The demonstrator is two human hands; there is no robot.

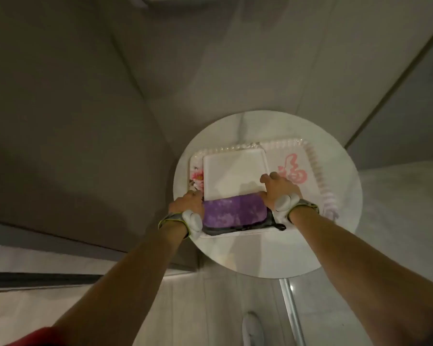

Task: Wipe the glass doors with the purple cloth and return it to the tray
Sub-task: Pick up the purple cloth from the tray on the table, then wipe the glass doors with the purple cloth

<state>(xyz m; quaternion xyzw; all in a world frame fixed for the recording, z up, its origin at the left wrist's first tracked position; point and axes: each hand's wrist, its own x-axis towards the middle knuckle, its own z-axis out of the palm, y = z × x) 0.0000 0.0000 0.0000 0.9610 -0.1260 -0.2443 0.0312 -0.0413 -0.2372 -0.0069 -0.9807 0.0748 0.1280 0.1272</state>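
Clearly soft and light, the purple cloth (231, 211) lies folded on the white tray's (235, 171) near edge, the tray sitting in a patterned tray (315, 166) on the round worktop (260, 255). My left hand (188, 206) and right hand (279, 191) press its ends; whether either grip pinches it, I cannot tell. I'd take it by the ends.

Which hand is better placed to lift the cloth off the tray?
Either: both are at it. The left hand is at the cloth's left edge, the right hand at its right edge, on the tray.
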